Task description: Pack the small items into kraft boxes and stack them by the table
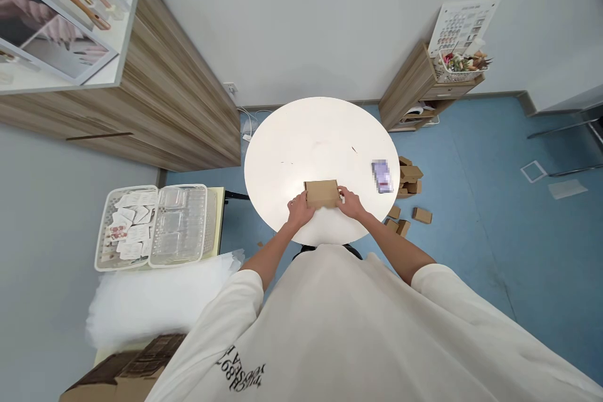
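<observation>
A small brown cardboard box (322,193) lies flat, its lid down, near the front edge of the round white table (311,132). Against its left end, my left hand (300,210) has its fingers curled round the side. My right hand (351,203) grips the opposite end, thumb and fingers at the corner. Both hands hold the box between them; its underside and contents are hidden. To the right on the tabletop lies a purple item (382,176), blurred out. A small dark mark or bit (354,149) shows farther back.
Several small cardboard boxes (423,215) lie on the blue floor at the table's right. Left are two white baskets (205,226), one with packets, and a stack of clear plastic bags (164,298). Wooden cabinets (188,75) and a shelf unit (409,85) flank the table.
</observation>
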Tool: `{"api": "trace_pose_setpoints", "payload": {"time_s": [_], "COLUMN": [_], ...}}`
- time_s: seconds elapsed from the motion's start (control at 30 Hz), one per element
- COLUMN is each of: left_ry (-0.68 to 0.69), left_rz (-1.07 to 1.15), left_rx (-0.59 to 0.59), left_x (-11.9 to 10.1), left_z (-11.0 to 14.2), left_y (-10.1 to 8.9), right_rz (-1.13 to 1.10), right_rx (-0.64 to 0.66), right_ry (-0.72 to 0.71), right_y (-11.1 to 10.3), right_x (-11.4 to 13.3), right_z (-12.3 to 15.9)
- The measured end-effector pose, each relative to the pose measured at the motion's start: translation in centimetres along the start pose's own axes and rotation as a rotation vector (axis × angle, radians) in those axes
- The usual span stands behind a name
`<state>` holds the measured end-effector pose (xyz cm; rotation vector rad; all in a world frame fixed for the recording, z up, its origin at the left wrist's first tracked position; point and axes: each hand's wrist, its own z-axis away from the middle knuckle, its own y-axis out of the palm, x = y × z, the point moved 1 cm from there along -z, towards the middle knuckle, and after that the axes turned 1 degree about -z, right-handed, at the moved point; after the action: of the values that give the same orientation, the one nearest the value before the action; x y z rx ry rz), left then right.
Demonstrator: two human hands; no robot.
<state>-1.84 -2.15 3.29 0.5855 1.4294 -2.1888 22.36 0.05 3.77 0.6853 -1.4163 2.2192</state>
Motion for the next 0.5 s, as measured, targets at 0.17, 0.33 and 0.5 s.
{"api": "trace_pose_setpoints", "payload": {"time_s": [0.17, 0.33, 0.5], "left_ry": [0.025, -0.028, -0.116], "left_rz": [0.056, 0.106, 0.172], "left_rx": [-0.082, -0.115, -0.129], "left_x": [-0.7, -0.7, -0.2], "left_z": [-1.1, -2.5, -4.0], "left_y": [-1.9, -2.6, -2.2], "right_rz": [-0.076, -0.136, -0.211], "right_rx": [-0.010, -0.034, -0.072], "right_ry": [-0.030, 0.003, 0.036], "right_y": [-1.4, -1.7, -1.0], "right_x": [1.0, 1.1, 0.9], "right_z": [-0.5, -1.2, -2.4]}}
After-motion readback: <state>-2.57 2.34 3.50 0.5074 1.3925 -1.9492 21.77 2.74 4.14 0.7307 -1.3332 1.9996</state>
